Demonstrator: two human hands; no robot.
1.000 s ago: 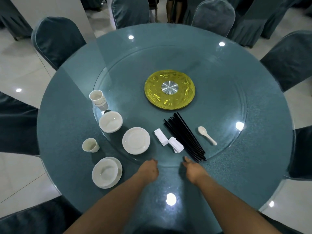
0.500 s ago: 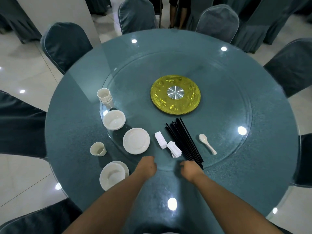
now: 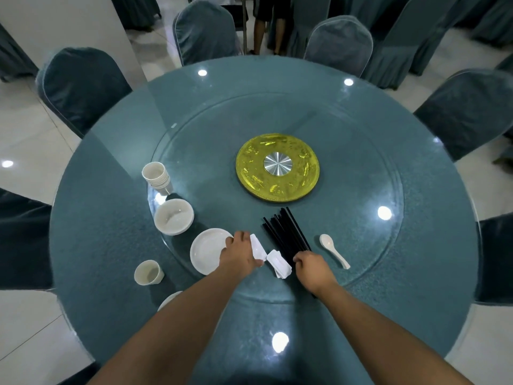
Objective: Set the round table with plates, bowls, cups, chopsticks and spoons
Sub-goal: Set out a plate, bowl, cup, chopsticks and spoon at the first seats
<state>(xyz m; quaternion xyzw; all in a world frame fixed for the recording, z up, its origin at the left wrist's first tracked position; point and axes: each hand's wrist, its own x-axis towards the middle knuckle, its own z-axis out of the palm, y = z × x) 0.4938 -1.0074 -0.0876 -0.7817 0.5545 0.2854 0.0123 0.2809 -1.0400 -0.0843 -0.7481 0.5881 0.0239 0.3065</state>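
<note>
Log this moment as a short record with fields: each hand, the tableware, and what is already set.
left hand: over the plate edge, touching a white folded napkin
right hand: on the near end of the black chopsticks; grip unclear
spoon: right of chopsticks, untouched
bowl: beyond the plate
cup stack: beyond the bowl
set already: single cup near the table's edge

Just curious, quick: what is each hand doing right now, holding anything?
Left hand: over the plate stack, by a white rest; grip cannot be told.
Right hand: curled at the black chopsticks; grip cannot be told.
</note>
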